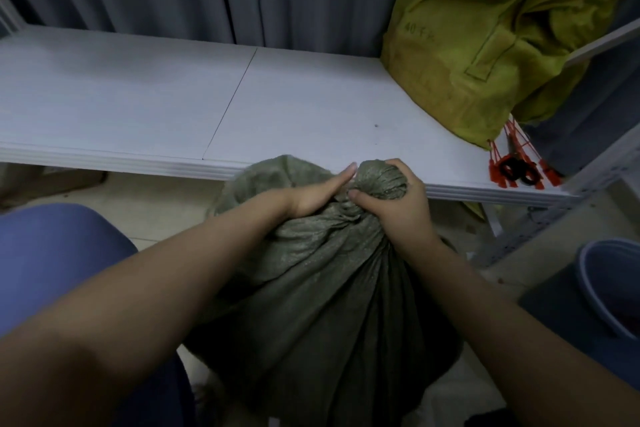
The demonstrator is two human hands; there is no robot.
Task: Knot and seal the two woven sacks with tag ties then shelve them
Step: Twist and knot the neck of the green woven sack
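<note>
Right hand (398, 205) clamped round the bunched neck of the grey-green sack (329, 288), which is just in front of the white shelf (138, 91). Left hand (315, 194) has straight fingers pressed on the neck. Contents hidden. Yellow sack (485, 46) on the shelf's right end, printed "40", rest unreadable. Red tag ties (512, 149) at the shelf's front-right corner.

The lower part of the grey-green sack (329, 288) is cut off by the bottom edge. The fingers of the left hand (317, 196) are hidden behind its gathered neck. The top of the yellow sack (485, 46) is cropped and its printed marking is blurred past reading. The red tag ties (516, 149) are partly covered by it. The blue bucket (602, 274) is cut by the right edge.
</note>
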